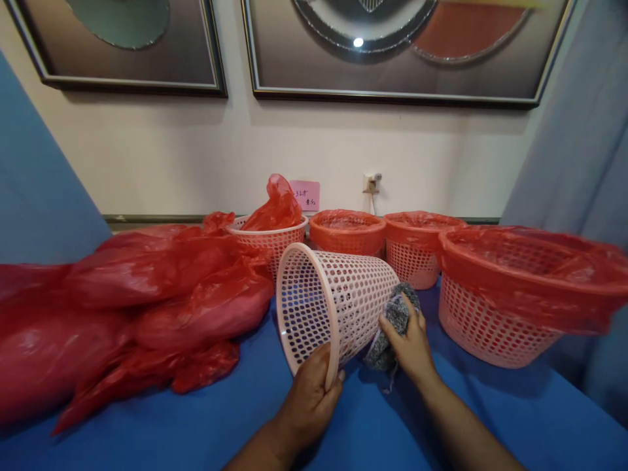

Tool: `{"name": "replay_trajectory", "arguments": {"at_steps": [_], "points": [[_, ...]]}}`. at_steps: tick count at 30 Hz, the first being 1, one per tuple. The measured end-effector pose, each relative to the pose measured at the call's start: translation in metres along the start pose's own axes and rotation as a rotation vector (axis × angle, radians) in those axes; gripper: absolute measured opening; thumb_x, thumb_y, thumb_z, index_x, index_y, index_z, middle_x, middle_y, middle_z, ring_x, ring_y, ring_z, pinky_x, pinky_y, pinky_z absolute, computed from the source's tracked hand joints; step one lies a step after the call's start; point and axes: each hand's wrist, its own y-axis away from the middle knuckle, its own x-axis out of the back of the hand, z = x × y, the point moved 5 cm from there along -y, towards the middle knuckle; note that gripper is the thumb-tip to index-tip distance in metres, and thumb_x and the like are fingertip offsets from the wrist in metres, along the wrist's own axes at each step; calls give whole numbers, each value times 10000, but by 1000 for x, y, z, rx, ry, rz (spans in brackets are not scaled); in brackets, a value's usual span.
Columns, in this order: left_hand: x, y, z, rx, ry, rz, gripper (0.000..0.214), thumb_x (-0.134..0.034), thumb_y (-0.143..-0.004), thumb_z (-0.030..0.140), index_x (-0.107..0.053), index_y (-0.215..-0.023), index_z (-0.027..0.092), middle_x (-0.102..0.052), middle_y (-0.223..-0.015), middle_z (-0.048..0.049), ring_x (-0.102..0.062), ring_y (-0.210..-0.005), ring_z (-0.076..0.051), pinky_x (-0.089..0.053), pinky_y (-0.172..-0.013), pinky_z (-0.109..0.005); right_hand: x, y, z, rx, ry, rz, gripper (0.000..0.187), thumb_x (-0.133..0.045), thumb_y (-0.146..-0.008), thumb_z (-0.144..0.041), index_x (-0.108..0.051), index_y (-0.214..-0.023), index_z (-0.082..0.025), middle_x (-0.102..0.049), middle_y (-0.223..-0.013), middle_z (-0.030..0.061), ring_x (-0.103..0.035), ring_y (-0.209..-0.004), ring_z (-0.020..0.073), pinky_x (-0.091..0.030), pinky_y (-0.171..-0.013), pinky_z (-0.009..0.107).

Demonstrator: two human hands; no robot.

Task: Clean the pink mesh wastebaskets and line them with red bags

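Nearest to me, the left hand [311, 396] grips the tilted basket [358, 284] by its rim, the mouth facing left. The basket is between this hand and my right hand [411, 340], which holds a cloth [395, 313] against its base. Beyond, I see bags [171, 288] at left, red-lined baskets [495, 327] at right.

Left hand [311, 399] wrapped round the basket's [356, 288] rim, right hand [412, 340] right at its base, thumb [391, 332] parted from fingers [412, 311], both forearms [464, 422] slanting in below it!

Left grip [310, 398], right grip [411, 337] bare; forearms [464, 415] bare, tapering.
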Motion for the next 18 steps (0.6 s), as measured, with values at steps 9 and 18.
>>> {"name": "replay_trajectory", "arguments": {"at_steps": [9,18], "points": [[-3,1,-2,-9,-86,-46,502,-575,-957,192,-607,-1455,245,-675,-1421,-129,-650,-1284,-306,-506,-1132,-470,-3,-9,5,-8,-90,-2,731,-658,-880,-562,-506,-1505,-214,-579,-1405,160,-549,-1328,342,-406,-1162,587],[9,3,-6,52,-47,30,498,-617,-956,284,-579,-1450,239,-696,-1371,-133,-673,-1242,-329,-542,-1076,-489,-1,27,-56,483,-9,-229,637,-598,-856,-210,-539,-1485,-287,-441,-1558,115,-510,-1420,310,-467,-1158,517]]}}
